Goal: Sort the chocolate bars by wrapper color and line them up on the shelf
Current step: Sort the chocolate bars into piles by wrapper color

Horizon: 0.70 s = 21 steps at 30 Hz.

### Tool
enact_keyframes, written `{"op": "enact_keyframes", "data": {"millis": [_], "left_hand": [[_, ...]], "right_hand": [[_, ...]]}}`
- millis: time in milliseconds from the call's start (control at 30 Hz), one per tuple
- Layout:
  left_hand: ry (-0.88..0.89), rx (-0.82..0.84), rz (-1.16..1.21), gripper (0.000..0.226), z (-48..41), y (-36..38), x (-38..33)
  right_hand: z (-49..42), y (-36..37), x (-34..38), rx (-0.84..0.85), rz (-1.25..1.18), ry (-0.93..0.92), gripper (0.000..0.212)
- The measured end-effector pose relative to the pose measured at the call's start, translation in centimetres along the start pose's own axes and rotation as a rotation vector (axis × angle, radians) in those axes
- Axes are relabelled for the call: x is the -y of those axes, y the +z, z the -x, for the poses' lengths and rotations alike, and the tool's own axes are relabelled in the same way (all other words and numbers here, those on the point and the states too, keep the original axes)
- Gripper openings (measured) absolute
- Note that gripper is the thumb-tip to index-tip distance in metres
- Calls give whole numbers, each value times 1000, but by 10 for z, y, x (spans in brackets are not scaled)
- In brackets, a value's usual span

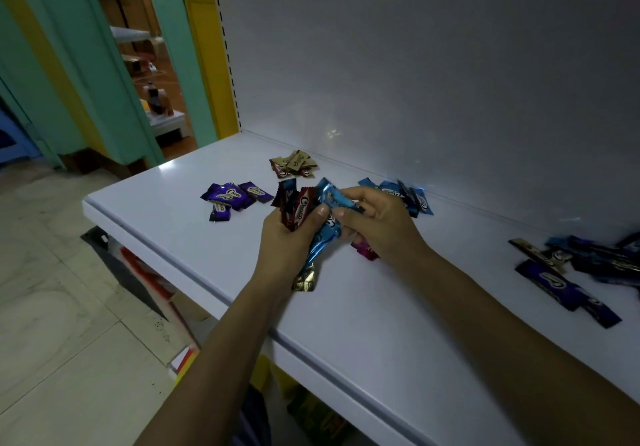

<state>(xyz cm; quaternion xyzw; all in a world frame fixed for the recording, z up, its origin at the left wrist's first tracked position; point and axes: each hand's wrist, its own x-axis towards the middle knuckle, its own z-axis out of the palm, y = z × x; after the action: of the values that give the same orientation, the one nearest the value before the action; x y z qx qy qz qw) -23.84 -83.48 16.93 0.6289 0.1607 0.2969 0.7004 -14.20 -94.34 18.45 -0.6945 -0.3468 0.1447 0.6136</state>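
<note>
"Choco" on red wrapper [298, 211], purple wrappers [232, 196]

A white shelf [156, 210] is backed by a plain grey-white panel [415, 65], dimly lit. Pale floor tiles [52, 272] are seen at the near left. At the far left, teal door frames [93, 65] and a yellow wall strip [207, 65] are set around a doorway, through which an orange-brown floor [175, 97] is glimpsed.

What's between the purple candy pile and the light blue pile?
Head view: the left hand gripping maroon-wrapped bars and the right hand pinching a shiny blue-wrapped bar.
</note>
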Motion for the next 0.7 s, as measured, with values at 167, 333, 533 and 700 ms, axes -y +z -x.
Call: {"op": "enact_keyframes", "data": {"millis": [167,333,533,700], "left_hand": [[-42,36,-66,10,-11,0,0],[-80,-66,-86,16,-27,3,2],[-45,-72,-100,15,-29,2,9],[-38,-81,-95,10,-29,0,10]], "right_hand": [[-12,-1,1,-15,97,56,15],[-42,-29,-11,-308,367,-95,18],[-55,-64,-63,-491,840,-190,19],[-55,-62,-70,-390,914,-154,33]]}}
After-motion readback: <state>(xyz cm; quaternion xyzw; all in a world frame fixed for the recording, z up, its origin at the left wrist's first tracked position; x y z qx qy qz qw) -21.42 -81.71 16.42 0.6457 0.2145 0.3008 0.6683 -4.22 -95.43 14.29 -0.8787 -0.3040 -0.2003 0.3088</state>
